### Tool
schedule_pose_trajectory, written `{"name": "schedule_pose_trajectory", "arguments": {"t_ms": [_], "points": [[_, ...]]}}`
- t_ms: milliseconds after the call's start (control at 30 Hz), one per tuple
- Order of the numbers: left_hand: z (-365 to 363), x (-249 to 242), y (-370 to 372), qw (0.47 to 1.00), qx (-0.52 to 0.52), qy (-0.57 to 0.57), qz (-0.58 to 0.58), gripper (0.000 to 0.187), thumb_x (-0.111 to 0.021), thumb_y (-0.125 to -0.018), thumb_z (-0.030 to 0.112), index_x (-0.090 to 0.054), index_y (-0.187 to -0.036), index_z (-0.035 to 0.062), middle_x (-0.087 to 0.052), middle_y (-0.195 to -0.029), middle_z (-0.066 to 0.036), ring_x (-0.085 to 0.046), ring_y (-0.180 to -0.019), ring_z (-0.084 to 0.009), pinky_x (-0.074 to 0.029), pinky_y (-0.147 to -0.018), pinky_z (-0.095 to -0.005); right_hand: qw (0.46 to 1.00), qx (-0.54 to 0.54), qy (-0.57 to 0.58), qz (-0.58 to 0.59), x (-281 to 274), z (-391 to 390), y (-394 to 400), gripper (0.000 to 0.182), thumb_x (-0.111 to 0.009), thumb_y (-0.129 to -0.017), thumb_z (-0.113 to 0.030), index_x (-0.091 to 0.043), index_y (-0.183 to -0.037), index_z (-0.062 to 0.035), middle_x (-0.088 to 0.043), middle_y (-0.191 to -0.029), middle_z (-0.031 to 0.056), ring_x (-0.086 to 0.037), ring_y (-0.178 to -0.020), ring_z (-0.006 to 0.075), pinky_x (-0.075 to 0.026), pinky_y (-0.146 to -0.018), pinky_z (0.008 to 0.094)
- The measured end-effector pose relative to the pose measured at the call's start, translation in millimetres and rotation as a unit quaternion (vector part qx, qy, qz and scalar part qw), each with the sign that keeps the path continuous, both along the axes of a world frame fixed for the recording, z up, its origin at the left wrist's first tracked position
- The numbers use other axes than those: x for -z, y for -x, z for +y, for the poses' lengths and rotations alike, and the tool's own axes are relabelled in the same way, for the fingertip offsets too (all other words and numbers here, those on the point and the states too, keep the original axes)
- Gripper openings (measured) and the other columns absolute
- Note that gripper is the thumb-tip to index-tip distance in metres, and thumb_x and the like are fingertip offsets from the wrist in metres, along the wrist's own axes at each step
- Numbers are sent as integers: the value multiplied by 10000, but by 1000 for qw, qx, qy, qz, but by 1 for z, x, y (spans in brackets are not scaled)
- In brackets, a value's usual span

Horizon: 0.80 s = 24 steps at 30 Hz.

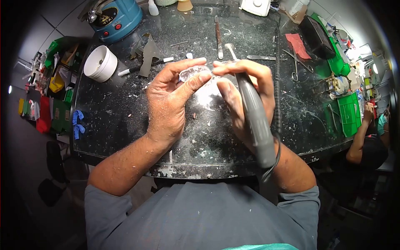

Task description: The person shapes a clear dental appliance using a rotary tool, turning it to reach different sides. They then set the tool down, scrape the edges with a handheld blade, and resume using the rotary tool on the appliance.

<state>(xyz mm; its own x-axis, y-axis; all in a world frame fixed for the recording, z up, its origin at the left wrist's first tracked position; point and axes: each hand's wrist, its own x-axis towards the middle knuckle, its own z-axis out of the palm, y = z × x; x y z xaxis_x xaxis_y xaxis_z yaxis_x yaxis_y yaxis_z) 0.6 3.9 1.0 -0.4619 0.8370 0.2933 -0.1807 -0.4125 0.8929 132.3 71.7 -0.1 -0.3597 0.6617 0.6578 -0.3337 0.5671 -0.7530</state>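
Observation:
Between the thumb and fingers of my left hand (pixel 173 89) is a clear plastic dental splint (pixel 192 73), held up over the dusty worktop. My right hand (pixel 254 89) is wrapped round a dark grey rotary handpiece (pixel 255 112), with its cable end toward me. Its front end points at the splint, and my fingers hide the tip. The fingertips of both hands come close together at the splint's right side. White dust covers my left hand and wrist. Just beyond my right fingers, a pale-headed tool (pixel 230 50) shows in part.
The black worktop (pixel 200 154) is strewn with shavings. At left are a white tub (pixel 101 63), a marker (pixel 146 66), grey sandpaper (pixel 149 56) and a blue machine (pixel 116 23). A knife (pixel 218 37), scissors (pixel 295 66) and green bins (pixel 349 114) lie beyond and right. Another person's arm (pixel 361 133) shows far right.

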Motion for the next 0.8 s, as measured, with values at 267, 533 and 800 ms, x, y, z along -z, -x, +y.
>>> {"name": "schedule_pose_trajectory", "arguments": {"t_ms": [267, 533, 800], "points": [[-1, -3, 1, 986, 94, 51, -124, 286, -692, -887, 108, -639, -1144, -3, -674, -1023, -56, -591, -909, -77, -444, -767, -217, 956, -131, 262, 9, -11, 5, -6, 255, -672, -869, 12, -535, -1080, -29, -642, -944, 82, -649, -854, 134, -528, -788, 252], [-1, 0, 12, 973, 147, 92, -153, 336, -563, -977, 228, -609, -1193, -25, -690, -1042, -116, -628, -946, -140, -484, -904, -291, 974, -57, 220, -14, -15, 17, -10, 234, -637, -900, -6, -528, -1107, -18, -671, -928, 140, -671, -795, 163, -562, -740, 277], [-2, -10, 7, 961, 165, 119, -189, 332, -593, -945, 231, -640, -1147, -29, -704, -1027, -132, -653, -943, -164, -491, -903, -299, 987, -30, 154, -41, -11, 22, -10, 229, -663, -880, 0, -549, -1077, -19, -649, -890, 102, -647, -779, 141, -542, -715, 254]]}}
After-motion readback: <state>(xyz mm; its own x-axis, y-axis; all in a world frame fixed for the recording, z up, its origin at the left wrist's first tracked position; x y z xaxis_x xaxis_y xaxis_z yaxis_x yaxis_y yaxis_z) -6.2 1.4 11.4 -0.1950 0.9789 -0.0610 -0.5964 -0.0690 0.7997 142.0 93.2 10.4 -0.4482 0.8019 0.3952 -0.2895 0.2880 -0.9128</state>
